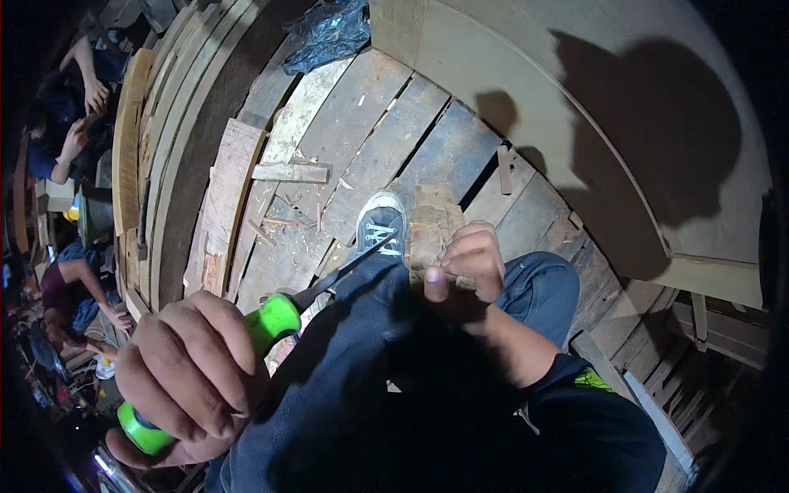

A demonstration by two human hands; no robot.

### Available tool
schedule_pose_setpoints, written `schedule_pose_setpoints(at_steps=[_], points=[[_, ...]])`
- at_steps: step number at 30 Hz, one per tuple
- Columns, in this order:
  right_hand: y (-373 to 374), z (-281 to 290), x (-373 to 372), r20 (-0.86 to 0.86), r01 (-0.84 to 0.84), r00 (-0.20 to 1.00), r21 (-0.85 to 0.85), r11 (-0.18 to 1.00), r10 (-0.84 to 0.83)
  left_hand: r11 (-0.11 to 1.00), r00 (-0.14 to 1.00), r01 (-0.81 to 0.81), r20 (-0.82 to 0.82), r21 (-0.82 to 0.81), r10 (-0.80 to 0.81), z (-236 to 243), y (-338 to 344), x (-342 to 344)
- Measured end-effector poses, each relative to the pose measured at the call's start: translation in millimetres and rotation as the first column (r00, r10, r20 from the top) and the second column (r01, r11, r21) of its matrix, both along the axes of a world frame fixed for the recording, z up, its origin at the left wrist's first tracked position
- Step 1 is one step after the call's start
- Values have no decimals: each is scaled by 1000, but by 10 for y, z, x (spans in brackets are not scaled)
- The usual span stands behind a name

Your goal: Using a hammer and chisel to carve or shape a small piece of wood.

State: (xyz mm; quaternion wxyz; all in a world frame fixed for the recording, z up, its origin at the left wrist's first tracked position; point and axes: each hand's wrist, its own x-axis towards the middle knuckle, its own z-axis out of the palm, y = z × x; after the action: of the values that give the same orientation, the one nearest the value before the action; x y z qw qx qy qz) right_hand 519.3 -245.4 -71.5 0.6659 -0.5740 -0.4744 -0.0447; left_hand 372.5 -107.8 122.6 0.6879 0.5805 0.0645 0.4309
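Note:
My left hand (193, 370) is wrapped round the bright green handle of a tool (333, 275) with a long, narrow dark shaft. That shaft slants up and right, its tip showing in front of the sneaker (382, 222) on my foot. I cannot tell whether the tip touches anything. Above a rough wooden block (434, 218), my right hand (472, 259) is closed with curled fingers and the thumb toward me. Whatever its fingers pinch, if anything, is too small to make out. The block stands between my shoe and my bent right knee.
Worn planks (353, 144) with gaps form the floor, scattered with wood chips. A loose board (226, 205) and a short wood strip (292, 172) lie left. Stacked curved timbers stand beyond, near other people's hands. A pale panel (526, 107) rises right; a dark plastic bag (333, 37) lies far off.

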Motion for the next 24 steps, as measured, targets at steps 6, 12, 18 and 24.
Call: schedule_pose_setpoints(at_steps=[6,12,18,24], points=[[-28,-41,-21,-19,-2,1000,32,999,3,995,994,74,-81,-65,-79,-61,-105,73],[-72,-55,-2,-77,-12,997,-37,999,9,990,989,140,-34,-32,-141,-43,-59,-19],[-28,-51,53,25,-91,996,9,996,91,986,999,-32,-44,-163,26,-96,-10,82],[-26,-37,125,48,-99,994,-29,995,101,932,899,319,367,-175,-239,-44,616,-387]])
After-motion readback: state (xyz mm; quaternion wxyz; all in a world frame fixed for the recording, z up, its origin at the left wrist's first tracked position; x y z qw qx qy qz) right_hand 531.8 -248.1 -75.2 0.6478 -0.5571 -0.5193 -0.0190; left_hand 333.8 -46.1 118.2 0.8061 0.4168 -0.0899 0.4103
